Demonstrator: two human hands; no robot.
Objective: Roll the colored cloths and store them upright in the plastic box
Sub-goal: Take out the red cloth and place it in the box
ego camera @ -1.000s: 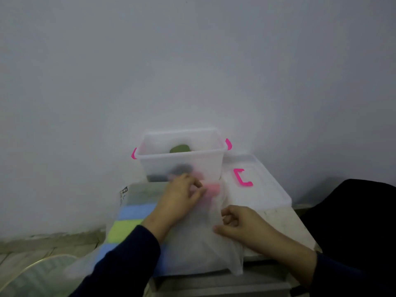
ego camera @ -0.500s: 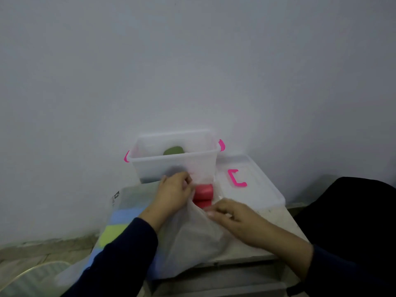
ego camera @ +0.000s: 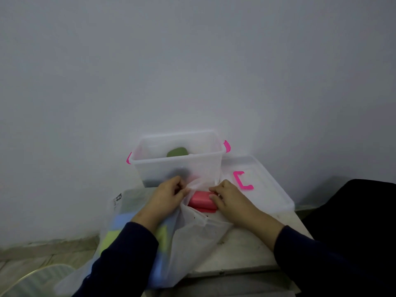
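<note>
The surface [ego camera: 246, 249] carries everything here. At its far edge stands the plastic box [ego camera: 177, 166], open, with a dark green roll [ego camera: 177, 152] upright inside and something dark low behind its front wall. The box lid [ego camera: 267, 189] lies flat just to its right. In front sprawls a thin see-through bag [ego camera: 192, 236], with blue and yellow-green cloths [ego camera: 111, 236] showing through its left side. At the bag's mouth lies a red cloth [ego camera: 201, 201], folded and not rolled.

The left hand [ego camera: 165, 198] pinches the bag's edge with curled fingers, holding the mouth open. The right hand [ego camera: 229, 200] rests on the red cloth, fingertips curled on its near end.

The step in hand looks like drawing the red cloth out. It likely goes best with the bag held taut while the cloth slides out flat, keeping its folds ready for rolling.
</note>
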